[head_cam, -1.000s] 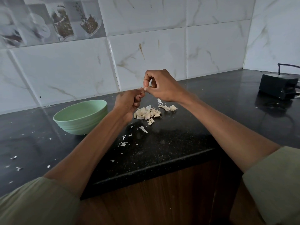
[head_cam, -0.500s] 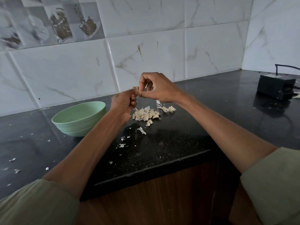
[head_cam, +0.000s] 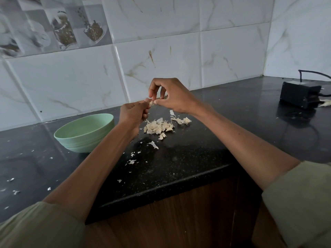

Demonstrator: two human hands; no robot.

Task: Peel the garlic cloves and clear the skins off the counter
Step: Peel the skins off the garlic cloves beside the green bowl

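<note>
Above the desk (head_cam: 179, 167), a garlic clove (head_cam: 151, 103) is pinched by the left hand (head_cam: 133, 114) at 7 o'clock and picked at by the right hand (head_cam: 172, 97) at 2 o'clock; its long axis cannot be told. Clove pile (head_cam: 158, 127) lies at 6 o'clock.

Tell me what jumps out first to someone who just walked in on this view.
Two hands meet above the black counter: the left hand and right hand both pinch one garlic clove between them. Right under them lies a pale pile of garlic, with skin flakes scattered toward the near edge. A green bowl sits to the left of the pile, near the tiled wall.
</note>
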